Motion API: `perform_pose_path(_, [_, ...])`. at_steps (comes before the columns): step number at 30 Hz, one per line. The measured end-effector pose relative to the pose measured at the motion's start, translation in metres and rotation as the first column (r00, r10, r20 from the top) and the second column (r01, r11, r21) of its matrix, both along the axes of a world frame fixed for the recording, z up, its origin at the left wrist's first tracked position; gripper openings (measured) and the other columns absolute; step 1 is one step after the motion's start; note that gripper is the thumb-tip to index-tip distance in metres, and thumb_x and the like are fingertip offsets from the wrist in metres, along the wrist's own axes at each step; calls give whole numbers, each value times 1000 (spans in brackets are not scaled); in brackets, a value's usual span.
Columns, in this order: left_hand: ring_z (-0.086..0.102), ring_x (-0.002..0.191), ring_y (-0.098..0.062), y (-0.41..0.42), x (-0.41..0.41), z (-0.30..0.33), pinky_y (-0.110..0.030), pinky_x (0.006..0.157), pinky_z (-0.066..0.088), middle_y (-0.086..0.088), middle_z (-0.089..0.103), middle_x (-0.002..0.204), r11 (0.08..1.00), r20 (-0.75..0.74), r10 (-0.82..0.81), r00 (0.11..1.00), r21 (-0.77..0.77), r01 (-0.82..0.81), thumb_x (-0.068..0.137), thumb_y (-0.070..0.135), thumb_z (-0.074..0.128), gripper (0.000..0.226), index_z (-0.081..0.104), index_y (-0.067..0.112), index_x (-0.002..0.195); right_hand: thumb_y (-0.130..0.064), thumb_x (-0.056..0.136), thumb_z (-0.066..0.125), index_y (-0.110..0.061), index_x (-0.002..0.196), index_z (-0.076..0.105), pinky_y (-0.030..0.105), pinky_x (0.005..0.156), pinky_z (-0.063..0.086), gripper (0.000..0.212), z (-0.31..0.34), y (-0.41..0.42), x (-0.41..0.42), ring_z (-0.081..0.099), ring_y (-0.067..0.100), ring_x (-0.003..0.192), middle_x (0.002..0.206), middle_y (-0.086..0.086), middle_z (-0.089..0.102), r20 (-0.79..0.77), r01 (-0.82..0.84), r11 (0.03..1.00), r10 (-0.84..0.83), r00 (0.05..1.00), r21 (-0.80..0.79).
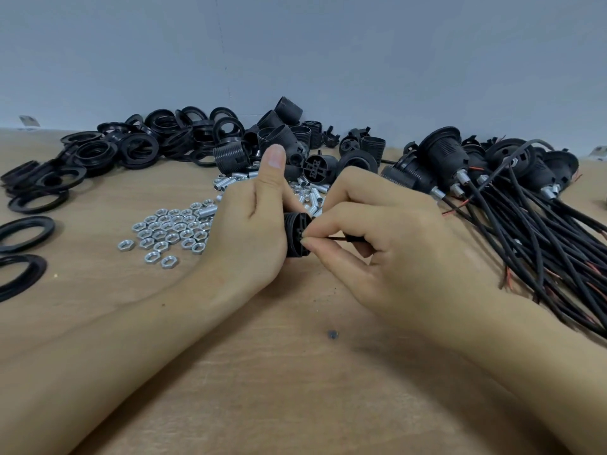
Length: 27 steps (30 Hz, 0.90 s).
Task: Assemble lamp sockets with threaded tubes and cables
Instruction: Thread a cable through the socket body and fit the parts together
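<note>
My left hand [253,224] grips a black lamp socket [297,233] just above the wooden table, thumb sticking up. Most of the socket is hidden behind the fingers; its end face points right. My right hand [377,238] pinches a thin black cable [341,238] between thumb and forefinger right at that end face. Behind my hands lie short silver threaded tubes [236,178] and a heap of loose black socket parts [289,136].
Silver hex nuts [167,233] are spread left of my left hand. Black rings [131,146] pile up at the back left, with more near the left edge [23,231]. Finished sockets with long black cables [532,224] fill the right side. A small dark speck [332,334] lies near the front.
</note>
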<state>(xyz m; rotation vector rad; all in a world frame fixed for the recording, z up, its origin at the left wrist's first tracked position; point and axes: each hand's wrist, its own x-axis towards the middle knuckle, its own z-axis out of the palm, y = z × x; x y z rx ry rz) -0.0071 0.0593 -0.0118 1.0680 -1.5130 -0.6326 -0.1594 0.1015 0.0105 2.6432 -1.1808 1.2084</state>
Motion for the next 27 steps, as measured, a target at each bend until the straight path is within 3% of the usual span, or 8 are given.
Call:
perform_pose_path(5, [50, 45, -2, 1, 0, 1, -12, 50, 33, 14, 51, 40, 992, 0, 34, 999, -122, -34, 108, 40, 24, 69, 57, 21, 50, -2, 85, 72, -3, 77, 73, 11, 61, 31, 8, 0, -2, -1, 38, -2, 62, 79, 6, 57, 113, -66, 996, 59, 992, 57])
perform_pose_path(9, [49, 42, -5, 3, -1, 4, -20, 48, 39, 8, 52, 40, 996, -63, 0, 998, -85, -6, 110, 37, 24, 71, 57, 17, 50, -4, 86, 72, -4, 78, 73, 10, 61, 33, 8, 1, -1, 0, 44, 2, 64, 80, 6, 58, 159, -84, 994, 72, 985, 71])
perform_pose_path(13, [47, 35, -6, 6, -3, 8, -13, 39, 34, 2, 49, 37, 998, -179, -49, 983, -57, 40, 110, 34, 25, 70, 56, 9, 52, -8, 87, 70, -6, 80, 70, 12, 59, 34, 7, 2, 0, 2, 48, 11, 63, 83, 4, 58, 200, -101, 992, 84, 976, 76])
perform_pose_path(20, [49, 38, -11, 7, -1, 4, -22, 43, 39, 1, 51, 38, 998, -164, -15, 986, -57, 6, 108, 42, 25, 71, 57, 14, 51, -4, 87, 69, -3, 78, 69, 9, 62, 33, 9, 1, 2, 5, 42, -1, 65, 82, 6, 57, 155, -100, 995, 97, 983, 15])
perform_pose_path(24, [51, 43, -8, 7, 0, 1, -21, 49, 40, 6, 54, 42, 997, -128, 0, 992, -81, -10, 104, 46, 25, 67, 59, 15, 56, -3, 86, 69, -2, 76, 68, 10, 61, 32, 11, 1, 3, 7, 43, 2, 64, 80, 6, 56, 140, -106, 994, 103, 985, 15])
perform_pose_path(27, [51, 43, -13, 6, 3, 1, -26, 49, 41, 3, 52, 42, 1000, -131, -23, 991, -16, 21, 107, 46, 26, 70, 58, 15, 53, -9, 88, 68, -5, 78, 67, 15, 60, 36, 10, 2, 0, 7, 49, 10, 68, 82, 3, 55, 101, -101, 991, 93, 991, 84])
